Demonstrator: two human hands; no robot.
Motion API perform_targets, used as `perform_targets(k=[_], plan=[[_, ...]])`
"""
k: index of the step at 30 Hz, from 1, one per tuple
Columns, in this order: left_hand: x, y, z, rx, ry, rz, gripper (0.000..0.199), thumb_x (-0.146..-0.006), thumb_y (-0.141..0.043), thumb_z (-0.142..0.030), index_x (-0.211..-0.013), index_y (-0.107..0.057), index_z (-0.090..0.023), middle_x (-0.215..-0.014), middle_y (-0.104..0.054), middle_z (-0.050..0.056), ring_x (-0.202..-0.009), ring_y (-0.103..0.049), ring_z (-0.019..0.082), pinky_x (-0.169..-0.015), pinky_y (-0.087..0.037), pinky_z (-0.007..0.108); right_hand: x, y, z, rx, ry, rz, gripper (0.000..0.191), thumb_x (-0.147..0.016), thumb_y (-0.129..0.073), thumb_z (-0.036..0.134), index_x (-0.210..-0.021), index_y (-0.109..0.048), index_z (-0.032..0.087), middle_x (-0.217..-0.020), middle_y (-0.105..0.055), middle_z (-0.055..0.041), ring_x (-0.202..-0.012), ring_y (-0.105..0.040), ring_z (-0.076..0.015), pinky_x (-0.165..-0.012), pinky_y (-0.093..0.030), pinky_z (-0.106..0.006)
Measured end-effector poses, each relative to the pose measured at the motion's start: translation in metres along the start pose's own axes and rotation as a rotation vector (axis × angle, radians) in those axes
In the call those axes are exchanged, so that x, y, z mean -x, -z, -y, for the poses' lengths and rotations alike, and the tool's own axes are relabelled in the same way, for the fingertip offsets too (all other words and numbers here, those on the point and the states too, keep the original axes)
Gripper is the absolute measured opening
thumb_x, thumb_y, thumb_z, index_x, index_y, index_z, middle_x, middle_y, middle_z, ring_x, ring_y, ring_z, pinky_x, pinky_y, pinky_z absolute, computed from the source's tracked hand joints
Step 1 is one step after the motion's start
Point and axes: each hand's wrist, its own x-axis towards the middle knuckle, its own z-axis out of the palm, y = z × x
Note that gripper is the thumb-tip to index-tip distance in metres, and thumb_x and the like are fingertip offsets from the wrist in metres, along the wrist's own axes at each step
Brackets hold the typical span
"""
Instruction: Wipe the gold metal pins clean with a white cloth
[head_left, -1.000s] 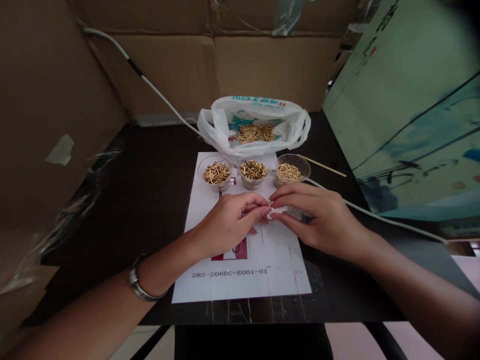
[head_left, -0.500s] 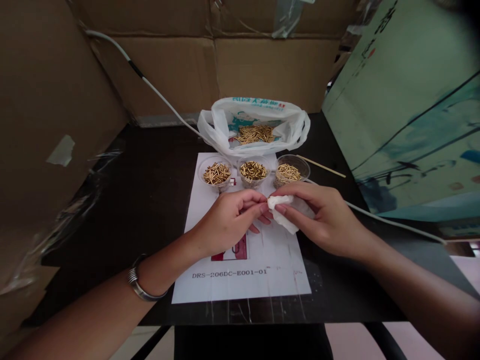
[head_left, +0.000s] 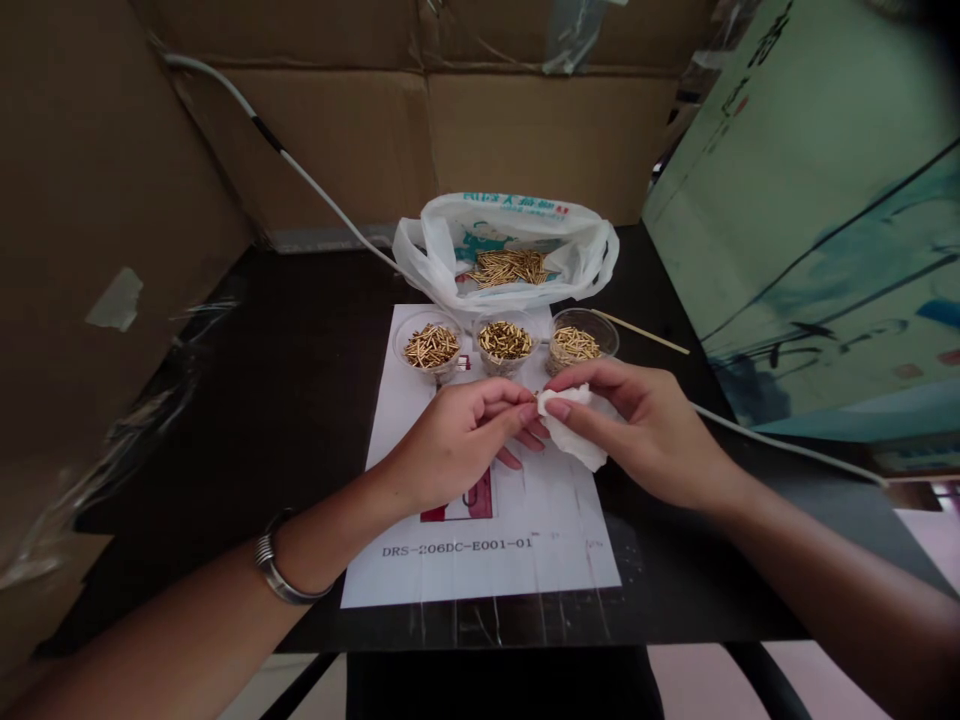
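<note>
My left hand [head_left: 472, 430] is closed in a pinch above the printed sheet. A tiny brass-coloured tip shows at its fingertips, where they meet a crumpled white tissue [head_left: 574, 440]; most of that small piece is hidden. My right hand [head_left: 645, 425] grips the tissue between thumb and fingers, and the tissue hangs below them. Just beyond the hands stand three clear plastic cups of small brass pins: the left cup [head_left: 430, 348], the middle cup [head_left: 504, 342] and the right cup [head_left: 576, 345]. Behind them an open white plastic bag [head_left: 427, 265] holds more brass pins [head_left: 511, 267].
The white printed sheet [head_left: 375, 580] lies taped on the black table [head_left: 225, 420]. A thin wooden stick [head_left: 641, 332] lies right of the cups. A white cable [head_left: 330, 205] runs across the table. Cardboard walls [head_left: 337, 140] and a painted panel [head_left: 825, 250] enclose the table.
My right hand's fingers have shifted slightly on the tissue, and the tissue has moved a little right and bunched differently. My left hand holds its place.
</note>
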Motion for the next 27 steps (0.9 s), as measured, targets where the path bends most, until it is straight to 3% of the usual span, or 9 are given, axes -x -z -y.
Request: perform_targets(k=[5,13,27], plan=[[0.0,0.0,0.002,0.006,-0.006,-0.002,0.018,-0.09,-0.055,-0.033,-0.095,-0.064,-0.017,-0.085,-0.071,0.004,-0.076,-0.07,0.013,-0.058,-0.056,0.018,0.001,0.001,0.002,0.064,0.04,0.049,0.014,-0.082,-0.066,0.03,-0.093,-0.068,0.02,-0.093,-0.069,-0.0024,-0.085,-0.063,-0.0173,-0.08,-0.049,-0.03],[0.0,0.0,0.003,0.106,0.1,0.035,0.02,-0.089,-0.057,-0.032,-0.099,-0.065,-0.017,-0.084,-0.071,0.005,-0.078,-0.07,0.015,-0.056,-0.057,0.019,-0.001,0.002,0.003,0.262,0.293,0.1,0.009,-0.086,-0.059,0.02,-0.092,-0.063,0.018,-0.094,-0.065,-0.0048,-0.089,-0.061,-0.0165,-0.082,-0.048,-0.029],[0.0,-0.002,-0.001,0.107,0.065,-0.01,0.017,-0.088,-0.06,-0.028,-0.097,-0.063,-0.014,-0.086,-0.071,0.004,-0.079,-0.07,0.014,-0.059,-0.056,0.017,-0.001,0.0,-0.006,0.383,0.491,0.02,0.013,-0.085,-0.058,0.012,-0.099,-0.057,0.013,-0.1,-0.061,-0.0069,-0.097,-0.057,-0.0133,-0.088,-0.046,-0.024]])
